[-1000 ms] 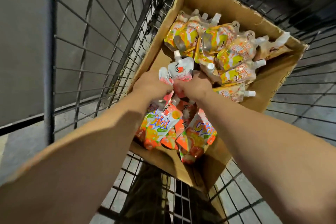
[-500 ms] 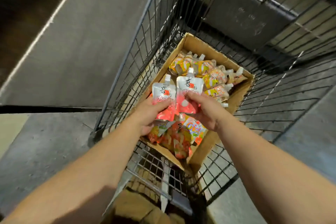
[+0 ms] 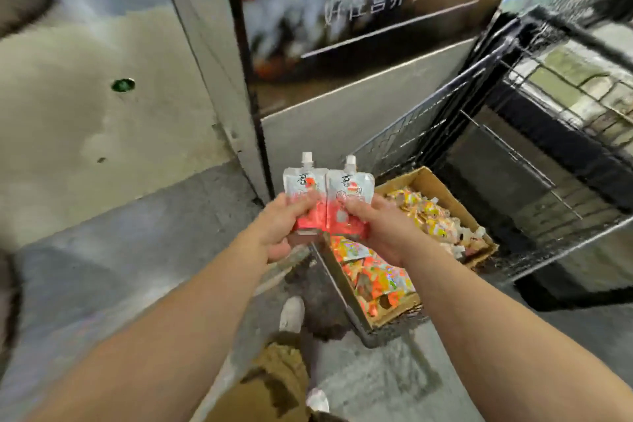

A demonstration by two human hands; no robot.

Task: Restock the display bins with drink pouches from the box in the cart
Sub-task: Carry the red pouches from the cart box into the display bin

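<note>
Risk: pouch slip during carry to bins

We pinch one pouch per hand, left hand (image 3: 279,228) and right hand (image 3: 383,229); fingertip-only hold may drop the left pouch (image 3: 303,197) or right pouch (image 3: 347,202) beside the box (image 3: 442,190) at 3 o'clock.

Both arms outstretched, left hand (image 3: 278,228) and right hand (image 3: 383,229) side by side, fingers curled.
</note>
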